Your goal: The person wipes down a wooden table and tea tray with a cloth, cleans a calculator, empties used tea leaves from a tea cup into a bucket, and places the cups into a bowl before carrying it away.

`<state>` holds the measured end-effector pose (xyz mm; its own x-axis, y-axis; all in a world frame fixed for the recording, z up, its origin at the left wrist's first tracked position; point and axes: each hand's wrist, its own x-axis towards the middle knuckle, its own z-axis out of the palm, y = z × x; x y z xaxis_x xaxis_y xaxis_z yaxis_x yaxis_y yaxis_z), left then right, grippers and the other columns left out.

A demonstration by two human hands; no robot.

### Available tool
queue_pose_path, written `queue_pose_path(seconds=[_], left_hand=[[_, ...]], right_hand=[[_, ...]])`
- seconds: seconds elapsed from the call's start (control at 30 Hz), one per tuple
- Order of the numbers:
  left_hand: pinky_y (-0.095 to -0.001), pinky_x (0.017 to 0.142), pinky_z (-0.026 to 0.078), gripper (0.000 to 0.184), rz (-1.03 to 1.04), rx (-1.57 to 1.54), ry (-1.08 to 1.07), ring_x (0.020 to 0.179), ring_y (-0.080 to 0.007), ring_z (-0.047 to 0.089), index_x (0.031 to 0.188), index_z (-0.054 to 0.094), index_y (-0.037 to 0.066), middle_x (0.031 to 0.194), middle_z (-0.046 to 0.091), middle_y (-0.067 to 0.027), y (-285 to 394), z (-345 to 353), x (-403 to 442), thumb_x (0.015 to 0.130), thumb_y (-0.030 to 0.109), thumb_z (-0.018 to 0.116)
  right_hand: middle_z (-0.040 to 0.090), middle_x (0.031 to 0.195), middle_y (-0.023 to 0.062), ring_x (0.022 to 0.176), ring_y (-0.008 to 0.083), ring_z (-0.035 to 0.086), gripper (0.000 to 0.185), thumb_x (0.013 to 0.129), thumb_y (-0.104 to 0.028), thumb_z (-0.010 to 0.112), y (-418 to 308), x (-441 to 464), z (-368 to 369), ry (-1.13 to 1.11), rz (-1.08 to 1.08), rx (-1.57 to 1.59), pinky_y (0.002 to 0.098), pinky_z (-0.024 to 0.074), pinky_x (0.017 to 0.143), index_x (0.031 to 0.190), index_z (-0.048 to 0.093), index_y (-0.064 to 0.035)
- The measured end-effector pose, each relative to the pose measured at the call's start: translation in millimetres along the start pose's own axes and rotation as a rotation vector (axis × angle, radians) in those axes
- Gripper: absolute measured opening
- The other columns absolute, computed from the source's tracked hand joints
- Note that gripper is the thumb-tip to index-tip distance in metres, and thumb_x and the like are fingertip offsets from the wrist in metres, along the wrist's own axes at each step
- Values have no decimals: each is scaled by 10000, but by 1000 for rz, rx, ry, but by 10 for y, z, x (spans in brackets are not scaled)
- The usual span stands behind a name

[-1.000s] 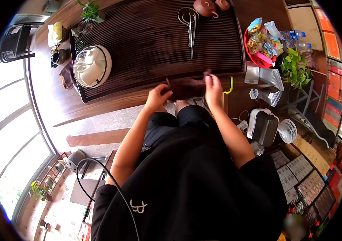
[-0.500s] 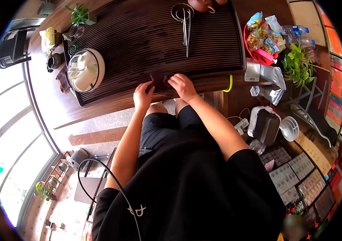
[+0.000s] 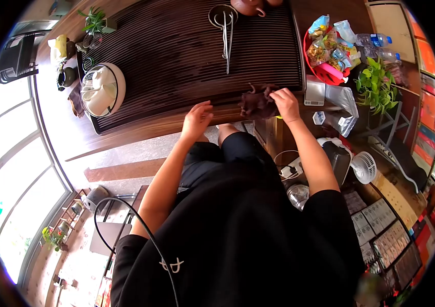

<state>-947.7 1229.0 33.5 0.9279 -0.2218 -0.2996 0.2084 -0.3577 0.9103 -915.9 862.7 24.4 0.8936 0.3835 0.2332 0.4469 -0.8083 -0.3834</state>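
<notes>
A dark brown cloth [image 3: 258,104] hangs bunched and wrinkled at the front edge of the slatted tea tray [image 3: 176,56]. My right hand [image 3: 286,104] pinches its right end between thumb and fingers. To the left of the cloth, my left hand [image 3: 197,121] is apart from it, fingers loosely stretched out and holding nothing. Farther back on the tray, metal tongs [image 3: 226,48] rest with one end in a small round bowl [image 3: 218,19]. A reddish-brown teapot [image 3: 248,6] is partly cut off at the top of the view.
A round container of white cups [image 3: 119,92] stands at the tray's left. At the right are a red basket of snack packets [image 3: 312,65], water bottles [image 3: 373,40], a small scale [image 3: 314,94] and a leafy plant [image 3: 378,84]. A white fan [image 3: 364,167] sits lower right.
My right hand has moved right, carrying the cloth with it along the tray's front edge. My left hand has let go of the cloth, and its fingers have opened.
</notes>
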Motion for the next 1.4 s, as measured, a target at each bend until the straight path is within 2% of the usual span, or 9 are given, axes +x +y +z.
queue_pose_path(seconds=[0.23,0.33,0.47,0.53,0.6,0.73,1.03,1.2,1.4], left_hand=[[-261,759,538,181,-142,171,372,826,-97,668,1109,721,50,970,738,-63,-276,-443,-143,949,117,671],[-302,767,554,161,-134,211,462,857,-192,701,1064,721,35,991,721,-107,-317,-535,-171,927,102,668],[-279,793,542,189,-139,72,471,876,-145,683,1099,716,28,1004,727,-80,-622,-543,-160,936,111,666],[-275,834,529,197,-193,22,461,920,-133,673,1109,714,20,1025,729,-68,-491,-542,-175,949,125,667],[-251,906,474,228,-239,-17,416,968,-94,615,1169,695,20,1059,717,-36,-490,-561,-171,980,143,660],[-249,920,461,248,-197,31,348,998,-95,598,1179,689,14,1077,710,-39,-481,-610,-204,982,163,660],[-264,923,476,297,-378,-257,323,1005,-102,616,1253,645,18,1135,692,-33,-564,-555,-312,995,164,651],[-197,735,399,301,-326,-205,242,814,-26,480,1245,666,66,959,623,70,-184,-912,-465,1012,252,629],[-224,824,459,300,-373,-353,353,938,-63,600,1238,665,58,1012,672,23,-307,-1018,-748,1014,253,622]], right_hand=[[654,886,260,851,459,625,295,972,-297,638,510,-551,-591,0,828,-8,482,499,776,1044,656,-11],[711,1034,120,923,226,684,375,1004,-336,629,374,-605,-919,468,1161,951,353,531,829,1146,658,10],[708,1071,64,927,178,685,304,992,-297,658,96,-418,-1140,691,1081,1303,330,555,811,1163,662,-45],[677,913,-8,793,131,633,263,1008,-316,638,15,-218,-952,369,976,1404,285,518,766,1077,674,-65],[652,1185,166,1075,334,616,334,934,-336,706,107,-33,-378,175,434,121,460,468,954,1073,677,-34],[320,1573,247,1337,550,381,760,897,-557,639,-275,389,365,-165,576,-387,745,260,1073,1533,395,-221],[399,1579,105,1350,363,454,645,969,-559,511,-451,671,667,-182,74,-261,553,254,1183,1517,441,-226],[420,1537,187,1335,427,449,582,1007,-490,473,374,1042,581,131,584,-446,610,275,1144,1477,480,-146],[464,1482,216,1383,392,429,492,1009,-350,550,-1,744,678,105,403,-265,479,409,1115,1400,531,-50]])
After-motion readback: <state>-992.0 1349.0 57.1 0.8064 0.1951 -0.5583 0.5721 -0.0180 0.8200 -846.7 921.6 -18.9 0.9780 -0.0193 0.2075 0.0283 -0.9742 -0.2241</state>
